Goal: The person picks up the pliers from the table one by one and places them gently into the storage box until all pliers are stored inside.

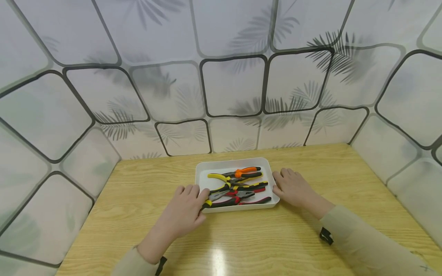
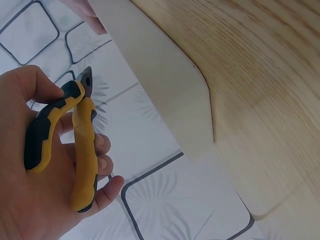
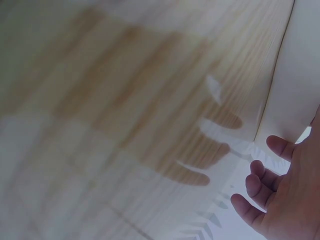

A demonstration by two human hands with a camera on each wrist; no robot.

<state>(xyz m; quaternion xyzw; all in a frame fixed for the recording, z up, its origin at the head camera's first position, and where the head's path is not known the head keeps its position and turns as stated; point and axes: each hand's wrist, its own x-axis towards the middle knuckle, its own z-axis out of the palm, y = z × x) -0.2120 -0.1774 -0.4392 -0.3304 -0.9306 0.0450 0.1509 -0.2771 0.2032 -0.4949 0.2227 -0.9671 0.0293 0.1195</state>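
Observation:
My left hand point(image 1: 184, 209) grips a pair of pliers with yellow and black handles point(image 2: 86, 150) at the left front corner of a white tray point(image 1: 203, 172). In the left wrist view the handles lie spread across the palm, with the dark jaws pointing up and away. On the tray's right side, my right hand point(image 1: 291, 188) rests at the rim with its fingers loosely bent, holding no tool. Inside the tray lie several more pliers: orange-and-black ones point(image 1: 241, 173) at the back, yellow-and-black ones point(image 1: 217, 176) in the middle, red-and-black ones point(image 1: 228, 202) in front.
The tray stands on a light wooden table point(image 1: 248, 241). Patterned cloth walls point(image 1: 235, 88) with dark outlines and leaf prints enclose the table at the back and on both sides.

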